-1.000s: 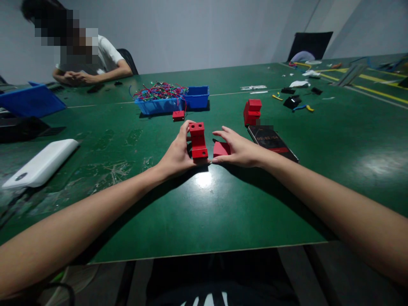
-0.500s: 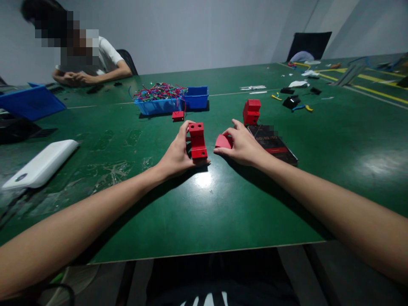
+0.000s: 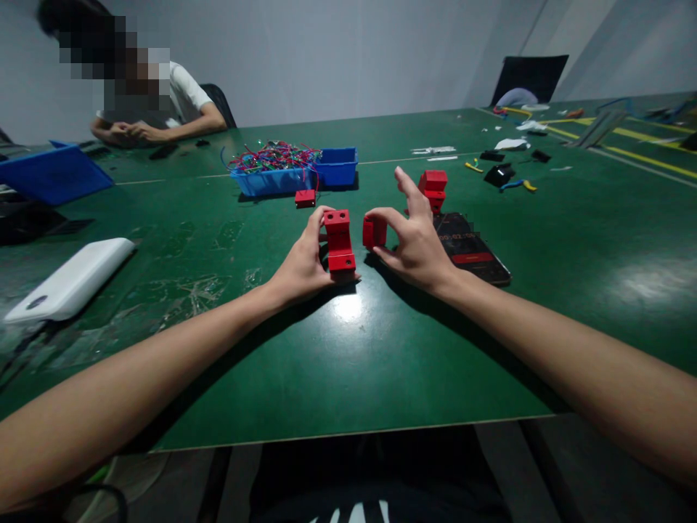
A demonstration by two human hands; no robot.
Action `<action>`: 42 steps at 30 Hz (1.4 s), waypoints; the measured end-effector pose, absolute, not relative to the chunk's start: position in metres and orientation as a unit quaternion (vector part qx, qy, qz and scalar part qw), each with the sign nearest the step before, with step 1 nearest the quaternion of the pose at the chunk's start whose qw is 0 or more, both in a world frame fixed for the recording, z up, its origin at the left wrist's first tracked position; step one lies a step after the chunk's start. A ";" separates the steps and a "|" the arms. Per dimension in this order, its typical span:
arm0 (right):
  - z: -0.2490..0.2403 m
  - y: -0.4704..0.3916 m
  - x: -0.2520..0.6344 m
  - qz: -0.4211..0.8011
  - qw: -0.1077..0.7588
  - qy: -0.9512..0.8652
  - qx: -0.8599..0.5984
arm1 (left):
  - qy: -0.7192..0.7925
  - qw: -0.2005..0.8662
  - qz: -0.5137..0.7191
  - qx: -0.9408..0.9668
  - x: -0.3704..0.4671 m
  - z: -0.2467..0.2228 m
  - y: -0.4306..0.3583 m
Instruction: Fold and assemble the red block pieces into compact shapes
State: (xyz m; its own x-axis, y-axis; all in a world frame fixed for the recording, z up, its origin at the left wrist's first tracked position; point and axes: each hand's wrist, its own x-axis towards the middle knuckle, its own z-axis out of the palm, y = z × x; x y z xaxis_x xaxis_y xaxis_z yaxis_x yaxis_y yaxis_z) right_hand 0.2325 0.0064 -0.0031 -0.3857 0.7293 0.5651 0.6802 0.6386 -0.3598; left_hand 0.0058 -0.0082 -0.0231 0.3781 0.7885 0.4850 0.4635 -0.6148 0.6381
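Observation:
My left hand (image 3: 306, 260) grips a red stepped block (image 3: 340, 238) with round holes in its upper and lower faces, held upright just over the green table (image 3: 327, 378). Thumb and fingers wrap its left side and underside. To the right, my right hand (image 3: 417, 243) pinches a smaller red piece (image 3: 375, 232) between thumb and index finger, its other fingers raised. A narrow gap parts the two red pieces. Behind my right hand stands another red block (image 3: 434, 189), partly hidden by the fingers. A phone (image 3: 473, 250) showing a timer lies by my right wrist.
A blue bin (image 3: 272, 183) heaped with wired parts and a second blue bin (image 3: 337, 171) stand ahead, a small red box (image 3: 306, 198) before them. A white power bank (image 3: 70, 280) lies left. Pliers (image 3: 517, 185) and scraps lie right. Another person (image 3: 157, 109) sits across.
My right hand has turned the small red piece from lying flat-looking to upright, with its fingers lifted higher. The left hand and its block have barely moved.

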 end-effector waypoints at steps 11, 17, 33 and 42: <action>0.017 0.001 0.236 0.032 0.265 -0.913 -0.307 | 0.382 0.221 0.408 0.799 0.004 -0.027 -0.006; 0.027 -0.001 0.245 0.054 0.285 -0.908 -0.304 | 0.387 0.235 0.412 0.790 0.004 -0.027 -0.007; -0.004 0.002 0.213 0.544 0.497 -0.586 -0.338 | 0.379 0.205 0.399 0.809 0.004 -0.024 -0.007; 0.011 0.009 0.216 0.688 0.471 -0.432 -0.344 | 0.387 0.206 0.396 0.807 0.003 -0.025 -0.006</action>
